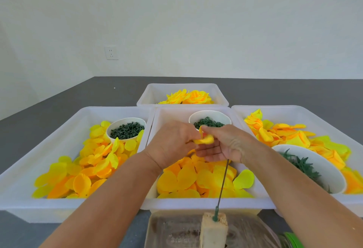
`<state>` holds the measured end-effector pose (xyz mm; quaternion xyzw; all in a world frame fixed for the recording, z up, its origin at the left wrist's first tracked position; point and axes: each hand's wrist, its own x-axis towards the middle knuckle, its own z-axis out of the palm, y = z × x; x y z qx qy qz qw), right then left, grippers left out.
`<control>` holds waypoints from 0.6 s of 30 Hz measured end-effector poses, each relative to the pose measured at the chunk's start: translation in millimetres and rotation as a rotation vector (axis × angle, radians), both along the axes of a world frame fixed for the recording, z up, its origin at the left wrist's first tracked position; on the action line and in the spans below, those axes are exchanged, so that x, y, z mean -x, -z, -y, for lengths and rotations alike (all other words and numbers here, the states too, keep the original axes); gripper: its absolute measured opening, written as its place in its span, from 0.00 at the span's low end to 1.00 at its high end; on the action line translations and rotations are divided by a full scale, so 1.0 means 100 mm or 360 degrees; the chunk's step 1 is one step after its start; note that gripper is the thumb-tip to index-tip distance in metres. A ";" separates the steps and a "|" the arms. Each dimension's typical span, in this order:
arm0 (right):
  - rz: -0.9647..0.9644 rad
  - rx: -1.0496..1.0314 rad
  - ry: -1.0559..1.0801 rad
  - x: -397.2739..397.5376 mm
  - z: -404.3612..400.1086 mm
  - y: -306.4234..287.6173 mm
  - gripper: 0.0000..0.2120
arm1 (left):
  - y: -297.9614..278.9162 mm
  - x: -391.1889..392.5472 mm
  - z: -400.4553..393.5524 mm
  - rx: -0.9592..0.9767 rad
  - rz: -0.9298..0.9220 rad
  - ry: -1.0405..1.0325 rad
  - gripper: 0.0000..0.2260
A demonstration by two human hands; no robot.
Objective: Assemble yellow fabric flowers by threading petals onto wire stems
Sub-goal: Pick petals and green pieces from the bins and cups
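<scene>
Both hands, left [172, 145] and right [224, 145], pinch a yellow petal [204, 139] atop the wire stem [223, 184] over the middle bin [196, 202] (stem foot stuck in a block). Petal looks flimsy, light; hold near its centre.

bright even diffuse light, soft faint shadows, whites on tray rims [117, 108] near blown out, wide-angle bowing at edges, slight overall softness

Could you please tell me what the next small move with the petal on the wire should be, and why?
Probably slide the yellow petal further down the wire stem. Both the left hand and right hand pinch it at the wire's top, while the wire's lower end stands in the foam block, so it looks only just threaded.
</scene>
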<state>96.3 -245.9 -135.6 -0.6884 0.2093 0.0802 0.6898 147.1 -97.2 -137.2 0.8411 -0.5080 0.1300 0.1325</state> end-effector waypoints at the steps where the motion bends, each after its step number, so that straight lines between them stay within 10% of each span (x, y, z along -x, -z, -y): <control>1: 0.0019 -0.0040 0.0007 0.01 0.00 -0.01 0.18 | 0.00 0.00 0.02 -0.0096 0.0099 -0.0024 0.11; 4: 0.0115 0.0103 0.0121 -0.03 0.01 0.00 0.14 | 0.02 0.02 0.05 -0.0167 0.0194 -0.0022 0.10; 9: 0.0379 -0.0031 0.0259 -0.06 0.06 0.01 0.08 | -0.06 0.08 0.01 0.1096 -0.0633 -0.0195 0.20; 12: 0.0594 -0.0131 -0.0056 0.01 0.03 0.03 0.07 | -0.09 -0.01 0.00 0.1122 -0.0968 -0.0695 0.22; 18: 0.0702 0.0305 -0.0073 0.04 0.01 0.05 0.08 | -0.07 -0.01 -0.03 0.1294 -0.1431 -0.0374 0.12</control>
